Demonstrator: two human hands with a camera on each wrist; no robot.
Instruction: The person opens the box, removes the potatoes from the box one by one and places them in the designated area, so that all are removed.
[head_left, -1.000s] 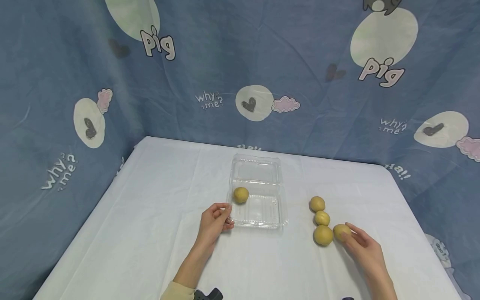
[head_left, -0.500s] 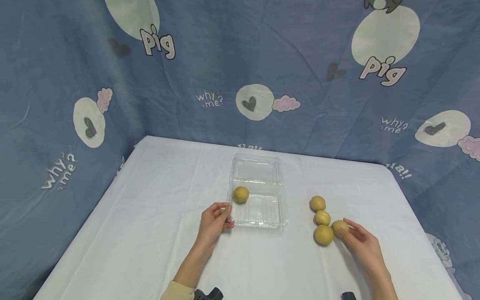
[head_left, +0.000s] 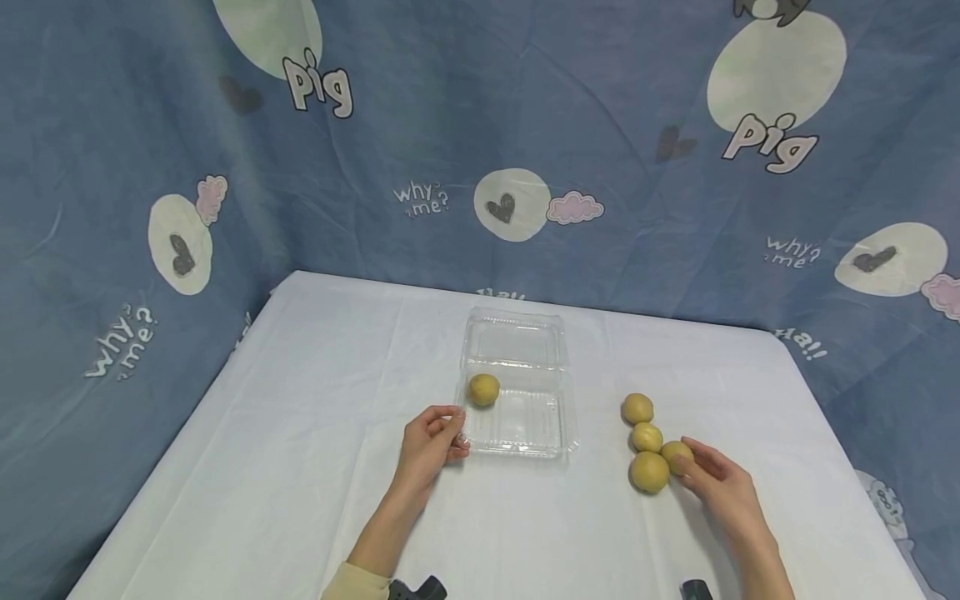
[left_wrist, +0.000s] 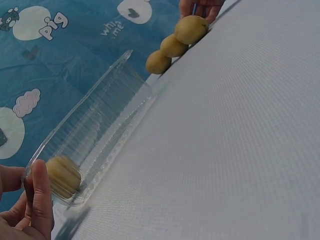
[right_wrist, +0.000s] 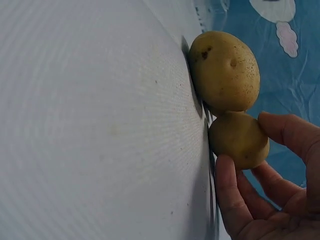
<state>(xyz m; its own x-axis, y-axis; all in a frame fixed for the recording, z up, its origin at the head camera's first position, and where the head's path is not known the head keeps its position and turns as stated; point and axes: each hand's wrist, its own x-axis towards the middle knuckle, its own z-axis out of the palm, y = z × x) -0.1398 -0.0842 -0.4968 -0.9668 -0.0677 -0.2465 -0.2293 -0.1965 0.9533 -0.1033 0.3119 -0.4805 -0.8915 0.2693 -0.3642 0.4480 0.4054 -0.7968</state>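
A clear plastic clamshell container lies with its lid raised back, one potato in its left rear corner. My left hand pinches the container's left rim between thumb and fingers, as the left wrist view also shows. To the right, my right hand holds a small potato with thumb and fingertips. That potato touches a large potato with dark spots. Behind the large one, a smaller potato and another potato continue the row away from me.
A white cloth covers the table. Blue printed fabric hangs behind and at the sides. Dark wrist devices show at the bottom edge, one strap beside the left sleeve.
My right hand has shifted slightly left with the small potato, which has come against the large one. My left hand has stayed on the container's rim.
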